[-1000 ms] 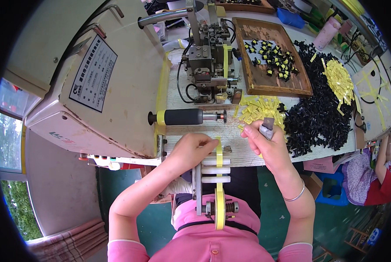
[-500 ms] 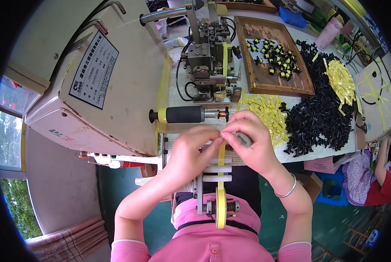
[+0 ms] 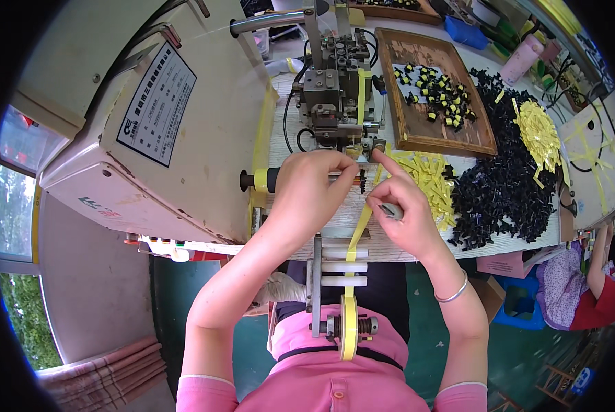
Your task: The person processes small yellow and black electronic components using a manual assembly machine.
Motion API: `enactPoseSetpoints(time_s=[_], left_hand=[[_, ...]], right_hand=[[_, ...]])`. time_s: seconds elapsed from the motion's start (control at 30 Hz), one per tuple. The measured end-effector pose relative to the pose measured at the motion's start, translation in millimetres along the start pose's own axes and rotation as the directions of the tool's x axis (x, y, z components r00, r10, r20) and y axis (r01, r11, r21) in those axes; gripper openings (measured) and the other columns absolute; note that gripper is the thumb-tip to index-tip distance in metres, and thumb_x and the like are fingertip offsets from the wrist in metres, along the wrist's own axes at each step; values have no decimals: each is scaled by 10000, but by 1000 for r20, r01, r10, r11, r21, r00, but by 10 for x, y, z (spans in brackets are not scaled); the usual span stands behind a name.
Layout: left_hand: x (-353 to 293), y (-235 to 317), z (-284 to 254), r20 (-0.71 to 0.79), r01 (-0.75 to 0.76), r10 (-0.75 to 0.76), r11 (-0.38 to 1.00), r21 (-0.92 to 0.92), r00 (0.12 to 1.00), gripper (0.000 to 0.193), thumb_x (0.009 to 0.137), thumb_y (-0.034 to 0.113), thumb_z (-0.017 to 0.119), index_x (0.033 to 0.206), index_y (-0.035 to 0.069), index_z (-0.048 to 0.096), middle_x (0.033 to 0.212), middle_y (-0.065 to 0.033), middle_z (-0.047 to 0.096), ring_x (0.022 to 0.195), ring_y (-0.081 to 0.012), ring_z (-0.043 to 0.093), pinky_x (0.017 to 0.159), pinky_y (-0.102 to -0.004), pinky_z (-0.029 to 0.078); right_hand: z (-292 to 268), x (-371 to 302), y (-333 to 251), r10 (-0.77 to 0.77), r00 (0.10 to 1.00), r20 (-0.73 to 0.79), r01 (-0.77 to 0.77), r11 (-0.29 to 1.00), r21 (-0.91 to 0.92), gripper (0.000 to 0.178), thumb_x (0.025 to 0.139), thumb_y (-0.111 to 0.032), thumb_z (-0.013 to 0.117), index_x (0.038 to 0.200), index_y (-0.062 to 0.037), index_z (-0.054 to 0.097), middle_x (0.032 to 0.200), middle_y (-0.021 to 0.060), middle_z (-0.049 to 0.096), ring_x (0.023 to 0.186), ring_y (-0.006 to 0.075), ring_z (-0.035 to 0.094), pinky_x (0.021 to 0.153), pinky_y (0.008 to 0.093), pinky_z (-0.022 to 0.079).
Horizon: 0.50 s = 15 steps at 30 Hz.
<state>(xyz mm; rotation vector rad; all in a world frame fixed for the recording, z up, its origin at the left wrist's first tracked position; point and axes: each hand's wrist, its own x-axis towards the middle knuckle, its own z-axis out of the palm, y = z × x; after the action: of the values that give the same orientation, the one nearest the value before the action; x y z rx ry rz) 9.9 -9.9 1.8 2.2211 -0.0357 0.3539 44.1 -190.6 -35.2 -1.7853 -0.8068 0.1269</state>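
Observation:
My left hand [image 3: 307, 182] is over the black-gripped spindle [image 3: 272, 180], its thumb and finger closed beside a small black and copper bobbin [image 3: 361, 180] at the spindle's end. What those fingertips hold, if anything, is hidden. Yellow tape [image 3: 360, 230] runs up from a tape roll [image 3: 349, 328] at my waist, past white rods [image 3: 343, 266], to my right hand [image 3: 402, 209]. That hand pinches the tape, and its index finger stretches toward the metal machine's lower block. A small grey-green tool [image 3: 392, 211] is tucked in the right palm; its kind is unclear.
The metal machine [image 3: 331, 89] stands ahead, with a beige cabinet [image 3: 204, 144] at left. A wooden tray [image 3: 436, 145] holds taped black bobbins [image 3: 438, 93]. Yellow strips [image 3: 424, 182] and a heap of black parts [image 3: 503, 199] lie at right. Another person [image 3: 575, 288] is at far right.
My hands were together over the tape nearer me. They have parted and moved forward, the left to the spindle's end, the right drawing the tape up and rightward with its index finger extended.

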Motion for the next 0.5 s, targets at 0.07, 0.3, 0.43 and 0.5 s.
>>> enactPoseSetpoints(time_s=[0.07,0.3,0.43,0.5], left_hand=[[-57,-33,-4,-66,-164,161,986,-31,985,64,750,64,662,775,5,652,809,-122,670,775,-302,646,712,-399,485],[-337,-153,-5,-90,-408,426,897,168,900,168,715,7,715,860,57,647,921,-71,638,958,-270,610,894,-456,418],[-321,-167,5,-104,-416,430,899,135,897,162,699,13,722,833,46,635,886,-72,634,933,-268,613,879,-442,431],[-317,-173,14,-124,-431,448,891,140,885,154,688,18,724,804,34,625,859,-72,630,908,-268,614,862,-433,442]], right_hand=[[4,2,-36,-71,997,-42,69,996,-65,171,677,47,647,782,-30,537,1269,229,528,1072,311,608,722,329,508],[35,100,-146,-168,983,67,179,960,-215,138,709,70,622,801,-15,564,1053,151,620,842,260,632,712,311,498],[71,275,-140,-194,980,45,199,946,-256,104,730,54,618,787,-20,571,875,119,619,771,261,617,670,304,487],[101,355,-87,-184,980,-76,169,970,-172,70,752,15,641,778,-18,585,780,77,610,682,198,589,581,278,458]])
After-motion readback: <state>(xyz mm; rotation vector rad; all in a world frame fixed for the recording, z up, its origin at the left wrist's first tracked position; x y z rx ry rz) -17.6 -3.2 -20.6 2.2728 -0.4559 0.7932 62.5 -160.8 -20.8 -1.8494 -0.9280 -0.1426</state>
